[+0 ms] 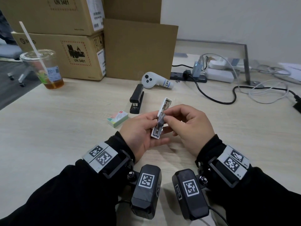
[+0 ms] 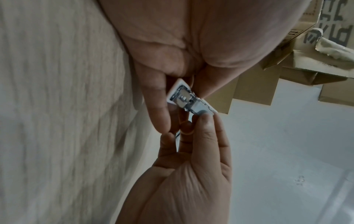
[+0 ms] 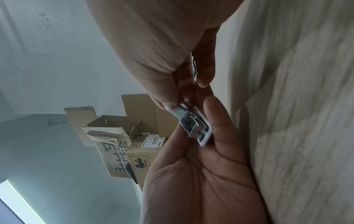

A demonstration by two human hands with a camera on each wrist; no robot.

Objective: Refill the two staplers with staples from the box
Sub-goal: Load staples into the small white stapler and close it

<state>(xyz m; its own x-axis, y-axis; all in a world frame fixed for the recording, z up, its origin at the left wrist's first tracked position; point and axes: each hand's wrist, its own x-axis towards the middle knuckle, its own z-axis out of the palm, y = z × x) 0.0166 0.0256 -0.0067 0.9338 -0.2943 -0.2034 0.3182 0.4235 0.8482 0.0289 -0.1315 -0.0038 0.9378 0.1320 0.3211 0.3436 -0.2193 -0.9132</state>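
My left hand (image 1: 146, 128) grips a small white stapler (image 1: 157, 131) above the desk. Its lid (image 1: 165, 104) is swung up, which bares the metal staple channel (image 2: 188, 99). My right hand (image 1: 169, 119) pinches this stapler with thumb and forefinger near the lid's base. In the right wrist view the right thumb (image 3: 168, 104) lies on the white stapler (image 3: 199, 131). I cannot tell whether staples are in the channel. A black stapler (image 1: 136, 98) lies shut on the desk beyond my hands. The pastel staple box (image 1: 117, 119) sits left of the hands.
A plastic cup (image 1: 44, 69) of tea with a straw stands at the far left. Stacked cardboard boxes (image 1: 65, 53) line the back. A white controller (image 1: 154, 79) lies behind the black stapler. A power strip (image 1: 189, 75) and loose cables (image 1: 228, 95) spread to the right.
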